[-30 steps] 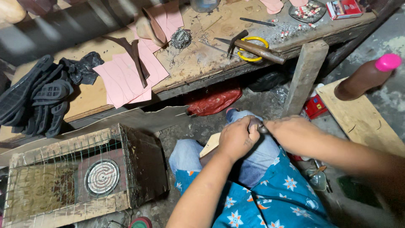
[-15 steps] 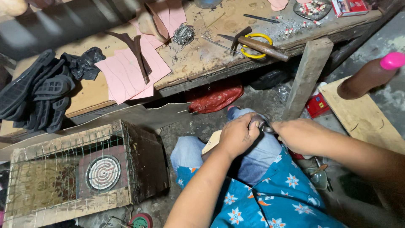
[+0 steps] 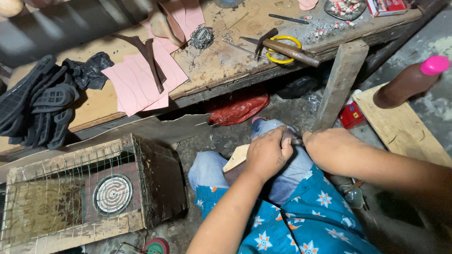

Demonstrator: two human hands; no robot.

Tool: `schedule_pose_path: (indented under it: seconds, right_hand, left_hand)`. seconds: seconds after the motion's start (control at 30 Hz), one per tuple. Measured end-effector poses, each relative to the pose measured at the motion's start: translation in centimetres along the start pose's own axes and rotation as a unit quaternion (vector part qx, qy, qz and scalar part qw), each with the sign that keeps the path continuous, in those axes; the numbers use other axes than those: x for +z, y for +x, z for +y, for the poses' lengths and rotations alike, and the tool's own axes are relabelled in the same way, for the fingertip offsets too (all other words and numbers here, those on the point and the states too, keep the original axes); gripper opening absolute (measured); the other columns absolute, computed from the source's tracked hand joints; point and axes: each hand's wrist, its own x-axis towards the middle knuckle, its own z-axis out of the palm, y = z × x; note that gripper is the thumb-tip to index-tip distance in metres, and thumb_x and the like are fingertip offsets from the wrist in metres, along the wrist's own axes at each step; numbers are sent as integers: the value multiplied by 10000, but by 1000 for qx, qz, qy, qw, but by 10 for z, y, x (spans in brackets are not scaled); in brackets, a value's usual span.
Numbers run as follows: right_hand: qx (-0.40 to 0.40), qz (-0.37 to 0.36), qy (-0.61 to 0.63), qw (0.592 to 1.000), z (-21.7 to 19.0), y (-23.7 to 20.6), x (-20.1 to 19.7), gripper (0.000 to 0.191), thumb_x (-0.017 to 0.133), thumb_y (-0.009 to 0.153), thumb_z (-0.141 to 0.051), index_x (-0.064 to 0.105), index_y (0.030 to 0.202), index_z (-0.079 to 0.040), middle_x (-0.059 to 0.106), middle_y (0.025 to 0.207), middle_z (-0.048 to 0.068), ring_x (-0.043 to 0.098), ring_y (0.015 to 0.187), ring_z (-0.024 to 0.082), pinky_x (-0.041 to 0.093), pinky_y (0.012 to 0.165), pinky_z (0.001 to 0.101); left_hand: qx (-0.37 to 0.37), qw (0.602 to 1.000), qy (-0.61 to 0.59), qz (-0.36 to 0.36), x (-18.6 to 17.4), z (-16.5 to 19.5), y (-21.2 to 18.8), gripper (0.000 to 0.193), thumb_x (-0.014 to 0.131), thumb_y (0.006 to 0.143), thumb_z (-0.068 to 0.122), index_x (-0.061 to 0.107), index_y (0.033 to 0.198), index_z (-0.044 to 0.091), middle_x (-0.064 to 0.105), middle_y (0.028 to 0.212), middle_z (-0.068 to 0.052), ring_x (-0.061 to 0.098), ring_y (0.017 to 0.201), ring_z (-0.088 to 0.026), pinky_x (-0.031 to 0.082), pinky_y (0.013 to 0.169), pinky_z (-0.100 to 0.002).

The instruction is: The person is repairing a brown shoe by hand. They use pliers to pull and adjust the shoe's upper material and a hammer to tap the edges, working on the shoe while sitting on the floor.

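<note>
1. Tan sole-shaped piece (image 3: pixel 237 157) lying on the lap over the knees, mostly covered by the left hand (image 3: pixel 267 153), curled shut and pressing down on it.
2. Right hand (image 3: pixel 329 149) just beside the piece, fist closed around a small dark tool (image 3: pixel 295 140); only the tip showing between the two hands, kind of tool impossible to tell.
3. Beyond the piece, a slanted wooden post (image 3: pixel 340 82) rising to the workbench (image 3: pixel 226 61), with a red plastic bag (image 3: pixel 238 107) tucked under the bench edge.
4. On the bench above the piece: a hammer (image 3: pixel 287 48) lying across a yellow ring (image 3: pixel 284 49), pink cut sheets (image 3: pixel 141 80) and dark brown strips (image 3: pixel 150 59).
5. Far left of the piece, black shoe soles (image 3: pixel 40 101) stacked on the bench end.
6. Left of the piece on the floor, a wire-meshed wooden box (image 3: pixel 89 188) holding a round coil heater (image 3: pixel 113 194).
7. Right of the piece, a brown bottle with a pink cap (image 3: pixel 409 81) lying on a wooden board (image 3: pixel 400 127), a small red box (image 3: pixel 351 114) nearer the post.
</note>
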Motion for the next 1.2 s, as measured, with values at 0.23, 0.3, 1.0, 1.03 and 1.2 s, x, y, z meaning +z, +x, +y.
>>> schedule_pose_path:
  seconds: [0.23, 0.3, 1.0, 1.03, 1.2]
  right_hand:
    - [-25, 63, 23, 997, -11, -17, 16, 161, 501, 900, -131, 582, 972, -12, 729, 855, 204, 751, 800, 379, 606, 676, 490]
    - [-19, 53, 15, 998, -14, -16, 21, 155, 494, 911, -131, 568, 974, -10, 730, 830, 210, 753, 790, 372, 606, 671, 483]
    - [-75, 2, 170, 983, 26, 21, 20, 454, 706, 844, -282, 651, 1291, -223, 713, 1163, 109, 658, 1127, 340, 504, 962, 476]
    - [-75, 7, 173, 982, 25, 20, 18, 445, 705, 846, -278, 652, 1285, -229, 714, 1159, 110, 661, 1124, 339, 510, 959, 473]
    - [-70, 1, 165, 984, 21, 17, 5, 434, 713, 843, -282, 640, 1265, -217, 715, 1139, 115, 663, 1110, 349, 514, 934, 484]
  left_hand:
    - [21, 1000, -2, -22, -5, 0, -2, 383, 612, 914, 285, 682, 1205, 45, 746, 1047, -169, 698, 997, -354, 506, 894, -477]
    - [14, 1000, -9, -26, -6, -2, -1, 380, 620, 906, 290, 691, 1197, 55, 747, 1045, -168, 697, 999, -356, 506, 899, -475]
    - [-64, 991, -103, -50, -24, 1, 7, 329, 563, 916, 318, 735, 1117, 122, 749, 1004, -186, 710, 966, -391, 548, 864, -469]
    - [-60, 992, -101, -49, -24, 0, 8, 328, 564, 915, 317, 733, 1118, 121, 747, 1006, -186, 709, 965, -392, 546, 861, -471]
    - [-58, 991, -110, -57, -25, 1, 9, 329, 565, 914, 318, 729, 1117, 118, 743, 1006, -189, 707, 965, -394, 550, 854, -466]
